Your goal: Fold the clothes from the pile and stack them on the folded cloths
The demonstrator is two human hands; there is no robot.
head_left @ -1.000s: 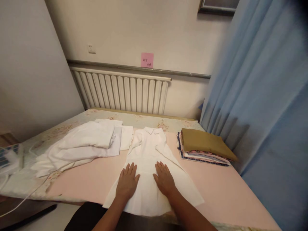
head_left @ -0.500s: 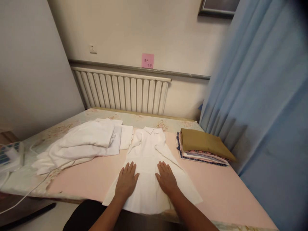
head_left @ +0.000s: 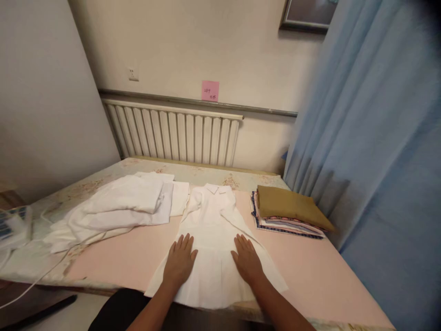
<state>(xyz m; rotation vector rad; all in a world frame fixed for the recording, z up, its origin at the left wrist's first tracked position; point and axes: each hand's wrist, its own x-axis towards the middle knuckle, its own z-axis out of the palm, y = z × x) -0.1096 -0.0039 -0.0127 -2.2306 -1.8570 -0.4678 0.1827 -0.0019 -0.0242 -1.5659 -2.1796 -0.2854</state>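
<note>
A small white dress [head_left: 215, 257] with a collar and short sleeves lies spread flat, its collar toward the wall and its hem at the near edge. On the left side of its skirt rests my left hand [head_left: 180, 259], palm down with the fingers stretched out. My right hand [head_left: 246, 258] lies flat on the right side of the skirt, fingers also extended. Neither hand grips the cloth. Beneath the dress is a pink cloth [head_left: 320, 276].
A heap of white garments [head_left: 127, 197] lies to the left, touching another folded white piece [head_left: 180, 195]. On the right sits a stack of folded fabrics [head_left: 292, 202], olive on top. A white cord [head_left: 41, 278] hangs at left. A blue curtain [head_left: 372, 151] borders the right side.
My right hand has slid a little to the right across the skirt. My left hand stays nearly in place on the dress. The camera view has shifted slightly.
</note>
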